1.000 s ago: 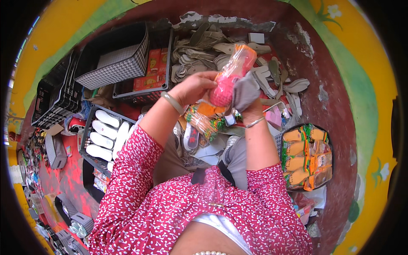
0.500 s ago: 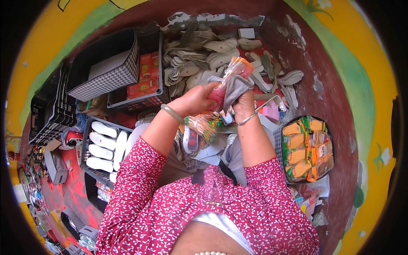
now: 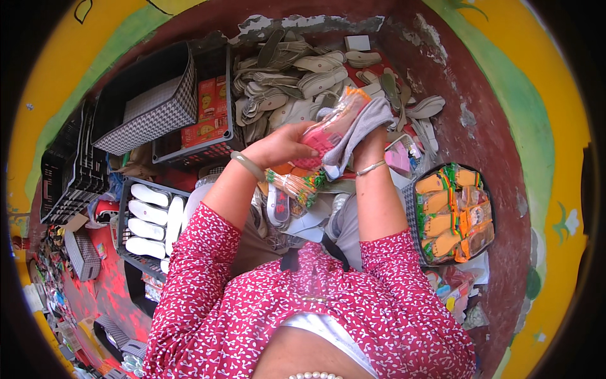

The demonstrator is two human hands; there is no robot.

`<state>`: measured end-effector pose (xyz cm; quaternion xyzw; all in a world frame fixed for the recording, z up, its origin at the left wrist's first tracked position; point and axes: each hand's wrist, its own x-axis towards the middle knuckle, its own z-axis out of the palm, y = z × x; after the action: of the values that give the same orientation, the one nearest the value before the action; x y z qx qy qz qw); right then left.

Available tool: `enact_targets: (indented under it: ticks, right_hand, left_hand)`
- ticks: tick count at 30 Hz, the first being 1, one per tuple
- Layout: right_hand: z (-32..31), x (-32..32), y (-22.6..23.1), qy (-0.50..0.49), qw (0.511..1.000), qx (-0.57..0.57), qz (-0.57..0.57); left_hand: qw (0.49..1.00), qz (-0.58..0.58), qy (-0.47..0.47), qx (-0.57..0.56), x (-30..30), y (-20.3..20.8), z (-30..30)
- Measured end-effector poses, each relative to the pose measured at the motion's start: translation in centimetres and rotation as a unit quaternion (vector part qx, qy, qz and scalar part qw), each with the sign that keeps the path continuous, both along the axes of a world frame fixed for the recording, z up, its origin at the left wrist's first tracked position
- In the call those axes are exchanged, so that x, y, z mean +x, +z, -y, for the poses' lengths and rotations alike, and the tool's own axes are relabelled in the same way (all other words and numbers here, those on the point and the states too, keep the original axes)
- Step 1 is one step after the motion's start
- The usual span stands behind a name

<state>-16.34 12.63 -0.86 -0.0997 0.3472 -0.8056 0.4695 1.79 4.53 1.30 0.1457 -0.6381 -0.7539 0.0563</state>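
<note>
A clear plastic packet point(image 3: 323, 135) with pink and red contents and an orange end is pinched by my left hand point(image 3: 283, 146), its thumb over the front face. Held in my right hand point(image 3: 370, 148) is a grey cloth point(image 3: 361, 131), which lies along the packet's right side; my right fingers are mostly hidden behind it. Just below the packet, a bundle of tan insoles with green and orange edging point(image 3: 295, 186) rests near my lap. Beside that bundle is a pale insole with red marks point(image 3: 278, 204).
Loose grey and beige insoles point(image 3: 278, 88) are heaped beyond my hands. White insoles fill a dark crate point(image 3: 122, 218) at left. A basket point(image 3: 413, 211) of packed yellow insoles stands at right. Far left are a houndstooth bin point(image 3: 154, 123) and red boxes point(image 3: 206, 131).
The grey cloth was bunched across the packet's front; now it stretches along the packet's right side, exposing more of the packet. My right hand has shifted slightly right and up.
</note>
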Motion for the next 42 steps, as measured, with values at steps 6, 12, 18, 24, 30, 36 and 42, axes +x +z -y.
enact_targets:
  ticks: [6,12,18,24,30,36,42]
  right_hand:
    - [-1.2,-3.5,-0.4,0.073,0.988,-0.081,-0.112]
    - [-2.5,-1.3,2.6,0.158,0.940,0.102,-0.286]
    - [-2.2,-0.6,1.8,0.124,0.962,0.062,-0.235]
    - [-1.7,-0.1,0.3,0.043,0.967,0.043,-0.247]
    - [-1.0,0.2,-0.2,-0.092,0.961,0.064,-0.254]
    - [-0.2,-1.5,-1.5,-0.161,0.959,0.073,-0.220]
    - [-2.8,-5.9,2.0,-0.055,0.993,0.044,-0.090]
  left_hand:
    - [0.996,0.063,-0.012,-0.068,1.2,1.0,1.5]
    - [0.958,0.148,-0.037,-0.242,1.5,0.8,1.7]
    - [0.954,0.143,-0.019,-0.261,1.4,0.8,1.9]
    - [0.963,0.132,-0.062,-0.228,1.6,0.7,2.4]
    - [0.981,0.085,-0.082,-0.154,1.5,2.2,1.5]
    - [0.990,0.063,-0.093,-0.091,0.9,0.7,1.8]
    - [0.968,0.128,-0.090,-0.195,3.0,0.8,3.3]
